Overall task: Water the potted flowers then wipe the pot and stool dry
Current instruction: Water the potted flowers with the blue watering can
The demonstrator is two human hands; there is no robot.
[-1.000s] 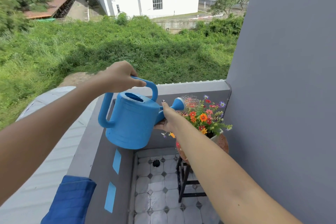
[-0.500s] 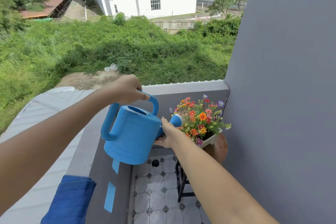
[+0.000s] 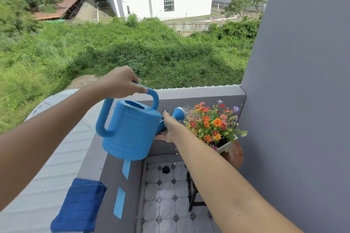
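Note:
A blue watering can [image 3: 132, 128] hangs tilted in the air in front of me. My left hand [image 3: 121, 82] grips its top handle. My right hand [image 3: 169, 126] supports it under the spout, where the spout meets the body. The white-faced rose [image 3: 180, 112] sprays thin streams onto the orange, red and purple flowers [image 3: 214, 121]. They grow in a white planter [image 3: 227, 144] set in a terracotta pot [image 3: 235, 154] flecked with water drops. The pot rests on a dark stool [image 3: 193, 193], mostly hidden by my right arm.
A folded blue cloth [image 3: 79, 206] lies on the grey parapet ledge [image 3: 94, 157] at lower left. A grey wall [image 3: 303, 100] stands close on the right. Wet tiled floor [image 3: 166, 195] with a drain hole [image 3: 166, 169] lies below. Beyond the parapet is a drop to greenery.
The can dipped lower half a second ago, then rose a little. Its rose stays beside the flowers and keeps spraying. Both hands keep their hold.

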